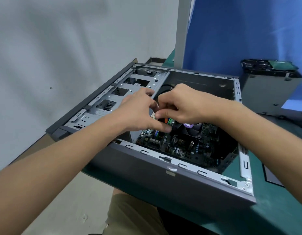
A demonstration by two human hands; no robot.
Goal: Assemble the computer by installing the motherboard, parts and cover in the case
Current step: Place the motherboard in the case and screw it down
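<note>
The grey computer case [163, 182] lies open on its side on the green table. Inside it sits the motherboard [185, 150], with a black CPU fan [191, 131] near its middle. Both hands meet over the board's left part. My right hand [180, 104] pinches a green memory stick [170, 122] between thumb and curled fingers. My left hand [141, 111] reaches in from the left, and its thumb lies along the stick's lower end; its fingers are partly hidden behind the right hand. The slot under the stick is hidden.
A silver drive cage [130, 87] fills the case's left half. At the right stands a grey metal bracket holding a hard drive [269, 82]. A blue partition [248, 31] rises behind. A flat grey panel [272, 177] lies on the green table [282, 214] at the right.
</note>
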